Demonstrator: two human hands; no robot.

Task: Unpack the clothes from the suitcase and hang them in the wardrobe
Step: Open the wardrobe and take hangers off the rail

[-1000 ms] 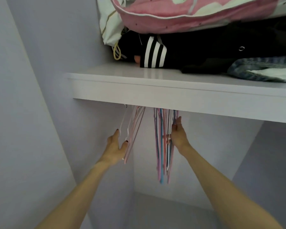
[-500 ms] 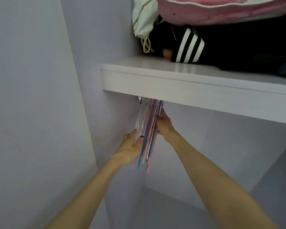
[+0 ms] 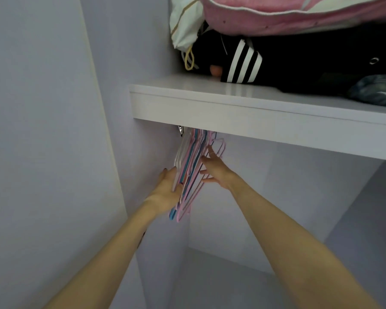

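Forearms: I see both bare arms reaching up and forward from the bottom edge into the wardrobe (image 3: 54, 152).
Left grip: my left hand (image 3: 167, 190) lies with straight fingers flat against the left face of the bunch of hangers (image 3: 191, 172); fingers apart, clamped on nothing that I can see.
Right grip: my right hand (image 3: 214, 168) sits just right of the bunch, fingers spread and straight, fingertips touching the pink wires on that side; not closed round them.
Hangers: a tight bunch of thin pink, blue and white ones, hanging tilted between the two hands, lower ends pointing down towards the left wrist, tops passing out of sight under the shelf (image 3: 210, 112).
Rail: hidden behind the shelf's front edge; I see only a small shiny metal piece (image 3: 180, 131) by the left wall where the hangers go up.
Shelf load: further up and back, a black garment with white stripes (image 3: 241, 63), a pink quilt (image 3: 288, 16) on top of it, a white cloth (image 3: 183, 23) at left, a denim piece (image 3: 374, 92) at far right.
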